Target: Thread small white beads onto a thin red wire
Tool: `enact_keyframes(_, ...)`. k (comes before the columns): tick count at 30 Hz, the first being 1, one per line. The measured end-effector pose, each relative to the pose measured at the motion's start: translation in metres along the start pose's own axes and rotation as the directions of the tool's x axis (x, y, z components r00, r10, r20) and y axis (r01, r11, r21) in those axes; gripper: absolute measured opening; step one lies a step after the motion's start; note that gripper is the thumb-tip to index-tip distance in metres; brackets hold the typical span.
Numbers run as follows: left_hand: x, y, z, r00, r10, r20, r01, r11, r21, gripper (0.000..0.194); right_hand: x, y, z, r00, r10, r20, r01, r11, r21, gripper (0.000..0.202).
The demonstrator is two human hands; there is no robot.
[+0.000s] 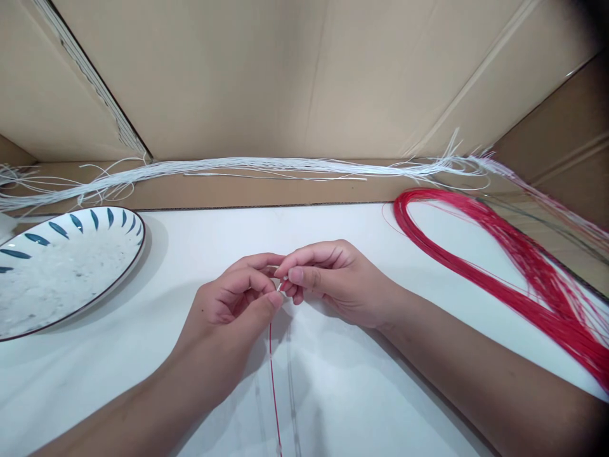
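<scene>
White ceramic-looking and dark-rimmed, an oval plate rests at nine o'clock on the white surface, cut off by the left edge of the view. Blue-green leaf marks ring its border, and a broad spread of small clear-white bits covers its middle, the single pieces too tiny to make out. At the centre of the dial the two hands meet, raised over the surface, fingertips just beside one another. The left hand has its grip drawn down to a pinch, thumb against curled forefinger, on a red thread that drops from below the thumb toward six o'clock and leaves at the bottom edge. The right hand pinches too, thumb and forefinger together at a small pale piece, whose shape cannot be told. At three o'clock lies a looped bundle of red strands, its loose ends running toward four. Across twelve o'clock, from ten to two, stretches a long bundle of white strands on a cardboard strip, before a tall cardboard wall.
</scene>
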State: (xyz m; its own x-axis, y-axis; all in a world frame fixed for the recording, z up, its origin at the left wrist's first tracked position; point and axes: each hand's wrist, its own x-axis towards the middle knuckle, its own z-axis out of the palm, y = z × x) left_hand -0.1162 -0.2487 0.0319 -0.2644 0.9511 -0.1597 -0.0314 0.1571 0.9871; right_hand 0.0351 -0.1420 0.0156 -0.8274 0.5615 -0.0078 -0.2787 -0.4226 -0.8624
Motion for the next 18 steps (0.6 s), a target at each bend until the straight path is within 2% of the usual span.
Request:
enact_keyframes(6, 0.0007, -0.0054, -0.005, 0.999, 0.005, 0.033, -0.005, 1.0, 0.016, 0.023, 0.0001, 0.0011, -0.0009, 1.0, 0.006, -0.018, -0.006, 1.0, -0.011, 0.009)
enact_keyframes(18, 0.0008, -0.005, -0.0038, 1.0, 0.012, 0.027, -0.012, 1.0, 0.004, 0.022, 0.0002, -0.0002, -0.0003, 1.0, 0.022, -0.013, -0.022, 1.0, 0.001, 0.013)
